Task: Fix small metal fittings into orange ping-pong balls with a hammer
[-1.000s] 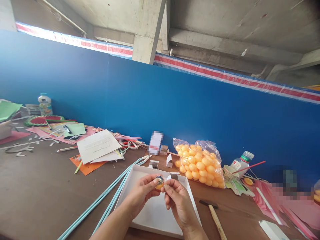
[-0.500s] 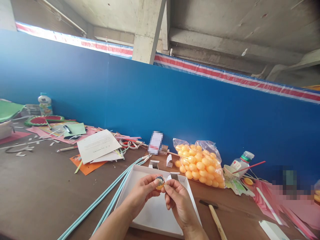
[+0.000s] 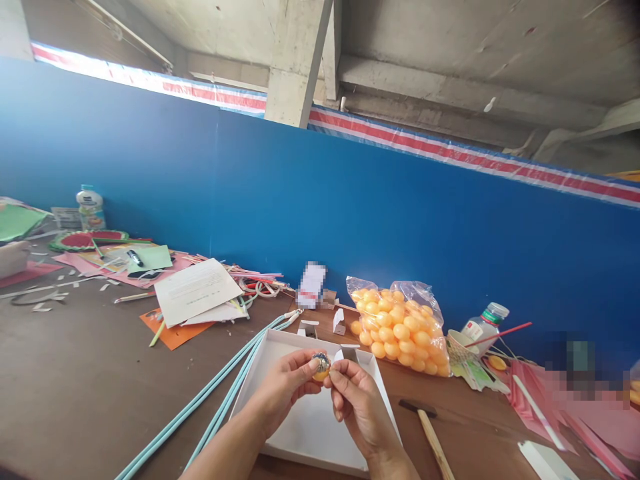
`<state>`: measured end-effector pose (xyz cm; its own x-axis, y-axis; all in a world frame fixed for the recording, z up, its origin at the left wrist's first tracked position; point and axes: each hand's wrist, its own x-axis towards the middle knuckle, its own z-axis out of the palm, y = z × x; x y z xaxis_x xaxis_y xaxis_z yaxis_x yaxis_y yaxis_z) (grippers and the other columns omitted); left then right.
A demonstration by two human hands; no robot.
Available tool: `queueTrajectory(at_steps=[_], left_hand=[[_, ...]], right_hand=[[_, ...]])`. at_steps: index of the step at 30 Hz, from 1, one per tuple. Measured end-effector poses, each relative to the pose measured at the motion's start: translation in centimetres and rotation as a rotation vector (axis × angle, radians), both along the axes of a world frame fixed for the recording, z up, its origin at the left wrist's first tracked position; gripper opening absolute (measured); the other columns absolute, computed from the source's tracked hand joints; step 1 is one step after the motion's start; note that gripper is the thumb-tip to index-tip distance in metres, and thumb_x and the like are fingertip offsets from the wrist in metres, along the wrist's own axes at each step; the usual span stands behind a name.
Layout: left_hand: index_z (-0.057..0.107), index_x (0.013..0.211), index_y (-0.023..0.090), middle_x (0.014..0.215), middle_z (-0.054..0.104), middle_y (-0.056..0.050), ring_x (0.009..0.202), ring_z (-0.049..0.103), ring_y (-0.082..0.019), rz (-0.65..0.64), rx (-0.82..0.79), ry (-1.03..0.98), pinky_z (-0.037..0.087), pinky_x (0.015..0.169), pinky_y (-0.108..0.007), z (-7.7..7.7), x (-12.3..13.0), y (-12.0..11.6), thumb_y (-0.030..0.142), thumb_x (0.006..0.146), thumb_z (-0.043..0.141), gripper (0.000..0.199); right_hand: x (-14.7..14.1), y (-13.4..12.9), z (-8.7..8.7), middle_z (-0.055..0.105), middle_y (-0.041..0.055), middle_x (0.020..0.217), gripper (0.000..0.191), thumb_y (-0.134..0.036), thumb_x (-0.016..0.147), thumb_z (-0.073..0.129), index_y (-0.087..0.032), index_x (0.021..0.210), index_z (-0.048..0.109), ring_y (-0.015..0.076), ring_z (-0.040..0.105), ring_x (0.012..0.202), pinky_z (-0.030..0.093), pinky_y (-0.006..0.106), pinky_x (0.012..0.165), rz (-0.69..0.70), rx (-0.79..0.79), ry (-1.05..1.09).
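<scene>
My left hand (image 3: 287,385) grips a small ball (image 3: 321,369) between thumb and fingers. Its lower part is plain orange, while shiny silver and dark bits cover the upper part. Against the ball's right side, the thumb and forefinger of my right hand (image 3: 356,399) are pinched together; whatever is between them is too small to make out. Both hands are above a shallow white box tray (image 3: 305,430). At the tray's far edge are a small open carton (image 3: 349,353) and another small box (image 3: 309,329).
A clear bag of orange balls (image 3: 400,330) lies beyond the tray. A hammer (image 3: 433,437) rests to the right, pale blue cords (image 3: 220,380) to the left. Papers (image 3: 197,291) and scraps cover the left side. A bottle (image 3: 485,327) stands by the blue partition (image 3: 280,193).
Hardly anything differs. The ball and the fingers around it have shifted very slightly to the right.
</scene>
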<state>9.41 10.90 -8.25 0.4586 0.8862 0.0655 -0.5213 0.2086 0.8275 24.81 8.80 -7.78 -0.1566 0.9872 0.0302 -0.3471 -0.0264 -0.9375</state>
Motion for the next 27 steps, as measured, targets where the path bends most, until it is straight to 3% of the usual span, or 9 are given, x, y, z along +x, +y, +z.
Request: queueTrajectory(at_steps=[27], left_hand=[[0.065, 0.102, 0.011, 0.087, 0.064, -0.008, 0.076, 0.060, -0.014, 0.000, -0.001, -0.012, 0.043, 0.076, -0.030, -0.23, 0.04, 0.05, 0.030, 0.080, 0.064, 0.029]], right_hand=[[0.10, 0.11, -0.04, 0.063, 0.0000, 0.067, 0.017, -0.028, 0.077, 0.068, -0.015, 0.077, 0.058, 0.0016, 0.041, 0.039, 0.033, 0.014, 0.035, 0.027, 0.003, -0.008]])
